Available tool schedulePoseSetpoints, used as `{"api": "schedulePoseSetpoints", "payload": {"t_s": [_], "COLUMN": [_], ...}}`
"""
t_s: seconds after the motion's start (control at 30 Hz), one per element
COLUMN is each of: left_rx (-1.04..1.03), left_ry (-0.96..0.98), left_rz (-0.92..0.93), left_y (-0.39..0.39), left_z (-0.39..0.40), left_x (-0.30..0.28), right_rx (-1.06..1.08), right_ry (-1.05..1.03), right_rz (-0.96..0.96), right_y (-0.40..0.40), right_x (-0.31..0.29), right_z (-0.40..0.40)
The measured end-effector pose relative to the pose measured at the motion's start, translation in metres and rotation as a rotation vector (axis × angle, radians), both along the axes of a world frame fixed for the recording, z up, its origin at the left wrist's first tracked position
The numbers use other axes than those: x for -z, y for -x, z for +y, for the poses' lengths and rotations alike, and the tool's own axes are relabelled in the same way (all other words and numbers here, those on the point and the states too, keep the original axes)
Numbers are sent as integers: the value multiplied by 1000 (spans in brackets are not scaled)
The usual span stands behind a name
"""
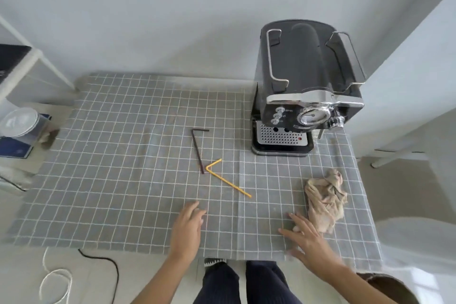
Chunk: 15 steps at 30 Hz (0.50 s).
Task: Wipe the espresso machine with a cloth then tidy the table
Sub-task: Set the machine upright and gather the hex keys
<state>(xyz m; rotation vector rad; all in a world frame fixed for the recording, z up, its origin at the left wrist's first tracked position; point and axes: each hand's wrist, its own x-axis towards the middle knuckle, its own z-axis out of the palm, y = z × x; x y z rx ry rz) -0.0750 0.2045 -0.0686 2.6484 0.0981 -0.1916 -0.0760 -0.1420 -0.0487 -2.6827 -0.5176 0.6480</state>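
Fingers (293, 217) of the right hand (306, 237) are being held spread and flat over the grey, white-gridded tablecloth (123, 180); nothing is being gripped, though the fingertips are lying just beside, possibly touching, the lower edge of the crumpled beige cloth (325, 200). Contact cannot be confirmed, as the hand is slightly blurred.

Fingers of the left hand (187, 227) are being held loosely extended, close together, palm down, with nothing being held. This hand is being kept at about 6 o'clock on the table, near the front edge.

The beige cloth is lying bunched at about 4 o'clock, well apart from the machine.

The black espresso machine with chrome rails and a perforated metal drip tray (308, 86) is standing upright at about 1 o'clock, at the back right of the table, close to the white wall (172, 20).

Near the table centre, a dark brown bent drinking straw (197, 150) is lying with its short end pointing toward 3 o'clock. A yellow bent drinking straw (227, 180) is lying just beside its lower end, the long leg running toward 4 o'clock. Whether the two are touching cannot be told.

At 9 o'clock, off the table, a clear lidded plastic container (19, 121) is resting on a white shelf unit (32, 66). At 7 o'clock, a white cord (56, 279) and a black cable (108, 269) are lying on the floor.
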Motion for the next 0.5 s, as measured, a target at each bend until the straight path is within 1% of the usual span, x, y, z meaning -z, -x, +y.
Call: {"api": "schedulePoseSetpoints", "payload": {"t_s": [0.07,0.13,0.2,0.27,0.33,0.37,0.4,0.43,0.5], "left_rx": [26,-3,-82,-176,-259,-292,-321,-346,-372], "left_ry": [82,167,233,246,251,248,238,215,160], "left_rz": [-102,-149,-170,-174,-138,-104,-50,20,161], "left_y": [-2,-13,-35,-66,-101,-118,-134,-148,-169], "left_z": [7,16,23,27,30,31,32,31,27], "left_x": [1,-5,-12,-17,-17,-16,-15,-13,-13], "right_rx": [100,177,282,343,302,262,240,249,305], "right_ry": [-81,-117,-176,-200,-161,-116,-80,-76,-82], "right_rz": [-102,-159,-130,-3,249,340,371,352,225], "right_y": [0,-8,-26,-51,-78,-90,-101,-110,-126], "right_x": [6,2,-11,-26,-36,-38,-38,-38,-38], "right_z": [5,19,40,59,76,85,95,107,135]}}
